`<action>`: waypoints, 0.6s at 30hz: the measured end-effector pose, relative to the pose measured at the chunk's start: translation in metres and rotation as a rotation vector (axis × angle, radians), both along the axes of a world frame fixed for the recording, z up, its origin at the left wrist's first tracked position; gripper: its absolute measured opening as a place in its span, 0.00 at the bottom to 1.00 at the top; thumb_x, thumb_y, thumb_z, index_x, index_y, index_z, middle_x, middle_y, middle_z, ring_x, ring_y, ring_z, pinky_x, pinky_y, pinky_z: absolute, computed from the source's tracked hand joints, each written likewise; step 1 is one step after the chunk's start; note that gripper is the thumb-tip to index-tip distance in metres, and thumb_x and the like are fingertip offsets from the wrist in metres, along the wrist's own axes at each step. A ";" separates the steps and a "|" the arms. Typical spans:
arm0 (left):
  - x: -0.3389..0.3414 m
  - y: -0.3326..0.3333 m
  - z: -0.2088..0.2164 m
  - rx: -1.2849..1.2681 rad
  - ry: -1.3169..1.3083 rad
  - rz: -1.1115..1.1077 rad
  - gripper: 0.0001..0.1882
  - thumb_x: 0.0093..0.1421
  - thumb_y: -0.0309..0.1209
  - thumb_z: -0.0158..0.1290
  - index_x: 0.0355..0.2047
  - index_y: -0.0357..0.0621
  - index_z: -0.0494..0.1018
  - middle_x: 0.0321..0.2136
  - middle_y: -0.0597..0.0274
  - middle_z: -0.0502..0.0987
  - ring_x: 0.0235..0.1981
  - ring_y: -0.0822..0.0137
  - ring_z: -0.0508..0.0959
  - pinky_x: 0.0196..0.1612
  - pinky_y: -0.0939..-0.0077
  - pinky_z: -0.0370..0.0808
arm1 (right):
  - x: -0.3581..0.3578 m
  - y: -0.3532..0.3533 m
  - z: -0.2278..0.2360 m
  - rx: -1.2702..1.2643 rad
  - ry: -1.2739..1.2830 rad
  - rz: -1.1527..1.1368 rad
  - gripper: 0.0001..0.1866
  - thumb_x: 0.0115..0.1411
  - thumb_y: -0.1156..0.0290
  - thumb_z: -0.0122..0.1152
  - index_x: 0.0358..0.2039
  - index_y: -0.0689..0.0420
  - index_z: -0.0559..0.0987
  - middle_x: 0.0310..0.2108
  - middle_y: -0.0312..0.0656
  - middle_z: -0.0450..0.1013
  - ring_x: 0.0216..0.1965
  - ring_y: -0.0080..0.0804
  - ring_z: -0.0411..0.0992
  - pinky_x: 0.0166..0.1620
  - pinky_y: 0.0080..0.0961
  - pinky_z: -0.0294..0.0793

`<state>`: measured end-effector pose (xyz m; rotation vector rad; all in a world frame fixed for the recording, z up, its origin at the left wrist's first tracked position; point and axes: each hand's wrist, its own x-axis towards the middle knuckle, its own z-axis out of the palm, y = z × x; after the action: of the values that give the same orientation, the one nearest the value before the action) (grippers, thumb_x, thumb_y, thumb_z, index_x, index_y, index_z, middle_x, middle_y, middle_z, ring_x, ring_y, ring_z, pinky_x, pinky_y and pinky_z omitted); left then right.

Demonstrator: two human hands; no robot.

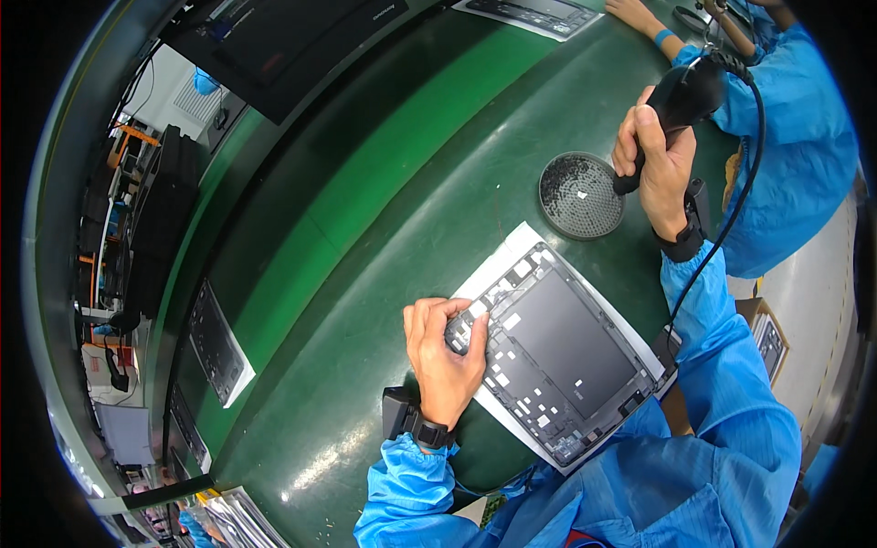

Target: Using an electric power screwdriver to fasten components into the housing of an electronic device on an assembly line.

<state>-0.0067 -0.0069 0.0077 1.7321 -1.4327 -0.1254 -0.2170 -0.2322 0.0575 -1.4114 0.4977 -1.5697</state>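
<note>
A black laptop casing, dotted with small white pieces, lies tilted on a white sheet at the bench's near edge. My left hand grips its left corner between thumb and fingers. In my right hand is a black corded electric screwdriver, held aslant with its lower end beside the rim of a round grey dish. Many small black screws lie in that dish, mostly at its far side. Whether a screw sits on the screwdriver's tip cannot be made out.
The screwdriver's cable loops down past my right forearm. A co-worker in a blue sleeve works close by at the far right. More casings lie on the green belt to the left. A cardboard box stands at the right.
</note>
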 end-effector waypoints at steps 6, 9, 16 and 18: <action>-0.001 0.001 0.000 -0.005 0.008 0.003 0.11 0.50 0.22 0.67 0.34 0.38 0.78 0.31 0.56 0.75 0.35 0.58 0.74 0.38 0.67 0.72 | 0.000 -0.001 -0.002 -0.025 0.004 -0.017 0.09 0.72 0.67 0.56 0.39 0.58 0.70 0.17 0.32 0.66 0.15 0.17 0.63 0.19 0.17 0.63; -0.001 0.000 -0.001 -0.006 0.000 -0.005 0.12 0.50 0.22 0.68 0.34 0.38 0.78 0.31 0.56 0.75 0.35 0.59 0.74 0.38 0.67 0.72 | -0.001 -0.003 -0.002 -0.040 -0.009 -0.016 0.08 0.72 0.67 0.56 0.38 0.58 0.70 0.17 0.32 0.66 0.15 0.17 0.63 0.19 0.17 0.63; -0.001 0.002 -0.001 -0.004 0.005 -0.005 0.12 0.50 0.22 0.67 0.35 0.38 0.78 0.32 0.56 0.75 0.35 0.59 0.74 0.39 0.67 0.72 | 0.000 0.005 0.006 -0.019 -0.042 -0.026 0.08 0.72 0.67 0.55 0.38 0.58 0.70 0.18 0.32 0.66 0.15 0.17 0.63 0.19 0.17 0.63; 0.000 0.002 0.001 -0.014 0.023 -0.009 0.13 0.50 0.22 0.67 0.36 0.38 0.78 0.32 0.56 0.76 0.35 0.58 0.74 0.39 0.67 0.72 | 0.003 0.013 0.015 -0.029 -0.057 0.012 0.09 0.73 0.66 0.54 0.38 0.58 0.70 0.18 0.33 0.65 0.14 0.17 0.62 0.19 0.18 0.63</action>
<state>-0.0068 -0.0045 0.0087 1.7079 -1.4214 -0.1400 -0.2144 -0.2194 0.0723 -1.3850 0.4332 -1.6092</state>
